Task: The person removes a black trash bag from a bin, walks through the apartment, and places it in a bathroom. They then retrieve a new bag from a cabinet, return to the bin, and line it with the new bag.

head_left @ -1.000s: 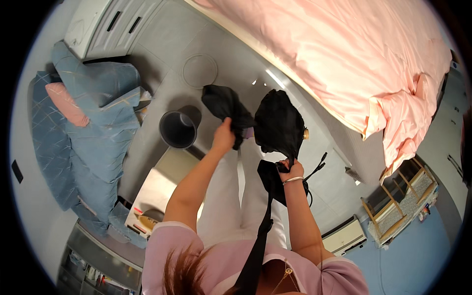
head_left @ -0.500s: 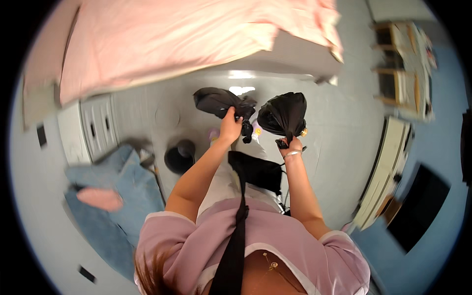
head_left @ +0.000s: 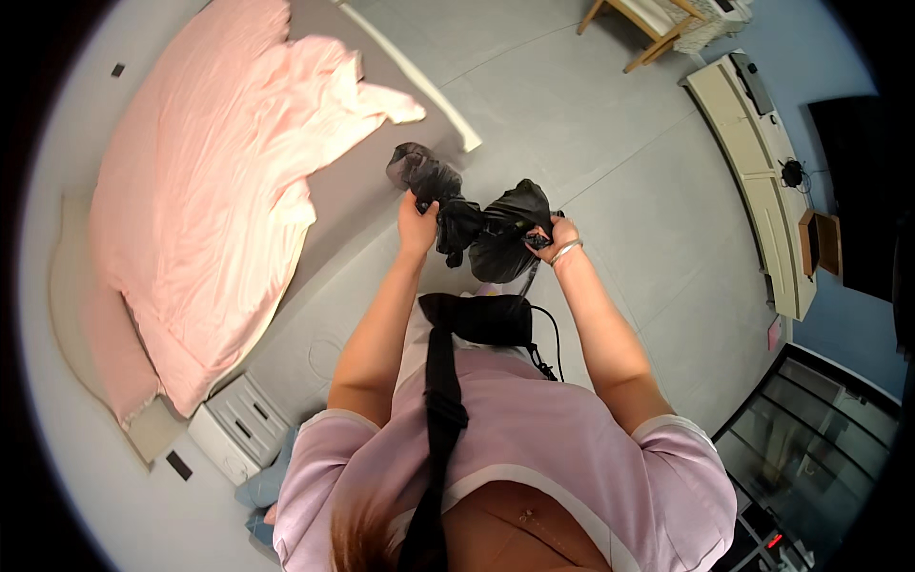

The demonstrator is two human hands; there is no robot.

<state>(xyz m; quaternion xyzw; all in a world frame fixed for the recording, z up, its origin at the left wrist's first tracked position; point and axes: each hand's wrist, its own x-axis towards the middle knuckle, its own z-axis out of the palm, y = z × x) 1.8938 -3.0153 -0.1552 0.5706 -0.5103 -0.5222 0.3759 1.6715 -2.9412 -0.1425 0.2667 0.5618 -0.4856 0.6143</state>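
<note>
Now the bed [head_left: 205, 205] shows left; both hands [head_left: 416, 227] [head_left: 562, 238] still clutch black bags [head_left: 416, 164] [head_left: 510, 234].

No text, label, brand, number or sign can be read anywhere in the view. A small red lit mark [head_left: 775, 541] is seen at the lower right, close to dark-framed glass panels [head_left: 810, 448], but it is shown too small for any letters or digits to be made out, and whether it is writing at all cannot be told
</note>
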